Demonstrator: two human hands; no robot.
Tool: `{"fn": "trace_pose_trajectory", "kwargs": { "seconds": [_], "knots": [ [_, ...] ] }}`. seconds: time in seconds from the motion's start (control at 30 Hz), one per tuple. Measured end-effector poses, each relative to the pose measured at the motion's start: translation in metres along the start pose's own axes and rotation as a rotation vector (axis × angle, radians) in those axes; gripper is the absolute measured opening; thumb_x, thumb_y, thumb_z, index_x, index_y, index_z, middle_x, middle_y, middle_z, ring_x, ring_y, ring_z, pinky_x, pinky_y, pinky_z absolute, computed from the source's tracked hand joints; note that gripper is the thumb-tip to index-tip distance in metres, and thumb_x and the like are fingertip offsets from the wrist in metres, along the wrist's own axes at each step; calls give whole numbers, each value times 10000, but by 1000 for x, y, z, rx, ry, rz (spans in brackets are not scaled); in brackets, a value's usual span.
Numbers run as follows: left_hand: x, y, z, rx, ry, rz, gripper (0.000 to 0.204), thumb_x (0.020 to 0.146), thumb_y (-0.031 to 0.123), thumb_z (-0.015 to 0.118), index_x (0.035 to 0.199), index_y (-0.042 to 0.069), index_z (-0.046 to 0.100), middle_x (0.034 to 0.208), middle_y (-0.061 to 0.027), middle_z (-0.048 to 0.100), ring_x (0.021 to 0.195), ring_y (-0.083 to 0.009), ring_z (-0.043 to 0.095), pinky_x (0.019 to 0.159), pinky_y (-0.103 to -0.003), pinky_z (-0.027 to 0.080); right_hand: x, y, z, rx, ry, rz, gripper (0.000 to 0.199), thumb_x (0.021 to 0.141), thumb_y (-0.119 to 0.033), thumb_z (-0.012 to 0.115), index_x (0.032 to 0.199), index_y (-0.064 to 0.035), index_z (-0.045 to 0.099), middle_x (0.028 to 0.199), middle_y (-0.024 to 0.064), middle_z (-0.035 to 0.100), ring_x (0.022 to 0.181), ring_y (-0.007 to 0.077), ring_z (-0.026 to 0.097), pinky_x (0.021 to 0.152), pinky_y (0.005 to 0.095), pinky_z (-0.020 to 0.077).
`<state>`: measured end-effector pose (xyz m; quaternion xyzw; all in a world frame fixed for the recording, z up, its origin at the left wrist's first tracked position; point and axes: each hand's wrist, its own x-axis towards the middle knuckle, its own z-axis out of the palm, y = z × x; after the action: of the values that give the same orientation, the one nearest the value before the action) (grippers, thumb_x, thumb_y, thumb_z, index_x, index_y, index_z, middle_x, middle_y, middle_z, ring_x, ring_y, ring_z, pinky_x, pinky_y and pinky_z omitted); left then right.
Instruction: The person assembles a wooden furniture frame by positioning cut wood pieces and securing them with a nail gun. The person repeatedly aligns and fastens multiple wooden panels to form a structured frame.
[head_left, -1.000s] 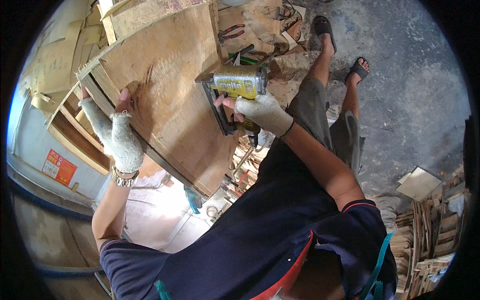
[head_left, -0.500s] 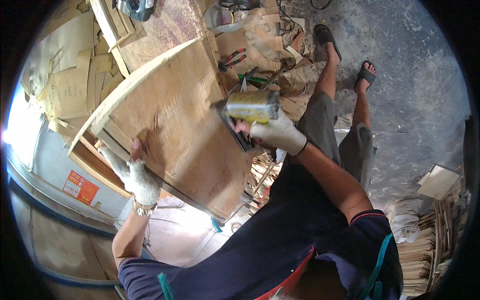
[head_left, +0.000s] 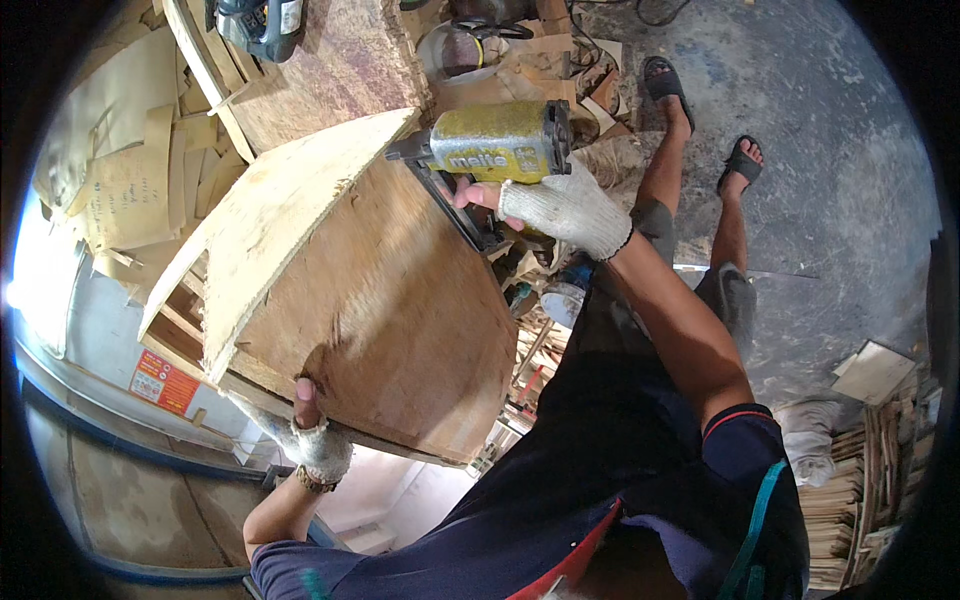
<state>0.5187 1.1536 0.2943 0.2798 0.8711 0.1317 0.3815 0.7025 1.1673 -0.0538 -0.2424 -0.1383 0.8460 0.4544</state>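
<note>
Gripping yellow nail gun point(head_left: 500, 145) in right hand point(head_left: 565, 205), left hand point(head_left: 315, 440) clutching plywood panel point(head_left: 390, 320), orange label point(head_left: 163, 382) below

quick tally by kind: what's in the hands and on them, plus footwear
yellow nail gun: 1
curved plywood panel: 1
white knit gloves, left hand and right hand: 2
black sandals: 2
total: 6

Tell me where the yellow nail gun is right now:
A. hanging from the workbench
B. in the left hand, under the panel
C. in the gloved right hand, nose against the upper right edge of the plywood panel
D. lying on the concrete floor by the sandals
C. The gloved right hand grips the yellow nail gun with its nose at the upper right edge of the plywood panel, while the left hand holds the panel's lower edge.
</note>
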Motion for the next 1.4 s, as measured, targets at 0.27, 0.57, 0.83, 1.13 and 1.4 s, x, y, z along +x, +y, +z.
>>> {"fn": "trace_pose_trajectory", "kwargs": {
  "seconds": [0.27,0.57,0.83,1.13,1.4],
  "knots": [
    [-6,5,-3,29,-215,-94,757,934,502,650,1486,21,459,1491,-131,504,1360,-317,495,1161,-481,392,1,3,-6,-41,59,39,528,879,-394,792,1219,-8,674,1059,107,749,947,204,690,870,361,543],
    [-5,4,-17,89,-288,-82,799,946,566,578,1515,27,419,1534,-139,459,1397,-333,455,1182,-499,355,12,22,-8,-17,118,-32,537,853,-399,817,1200,-7,694,969,51,743,723,103,622,641,279,519],
    [-5,0,-23,52,-322,-67,813,943,568,576,1514,12,413,1534,-151,453,1400,-346,445,1181,-506,354,2,24,-24,144,115,112,292,931,-338,751,1038,-67,762,920,7,720,609,69,492,592,230,426],
    [-3,-2,-40,-17,-377,-41,836,932,578,583,1512,2,411,1531,-160,454,1403,-351,437,1177,-516,361,13,33,-25,23,28,171,481,862,-391,815,1161,-35,695,814,15,695,591,86,571,550,248,487],
    [-8,1,-23,8,-298,-48,790,943,556,574,1520,41,415,1537,-144,458,1402,-358,439,1183,-523,352,-7,51,-12,18,-6,299,445,865,-329,816,1207,-74,691,889,-5,749,653,58,608,579,264,508]
  ]
}}
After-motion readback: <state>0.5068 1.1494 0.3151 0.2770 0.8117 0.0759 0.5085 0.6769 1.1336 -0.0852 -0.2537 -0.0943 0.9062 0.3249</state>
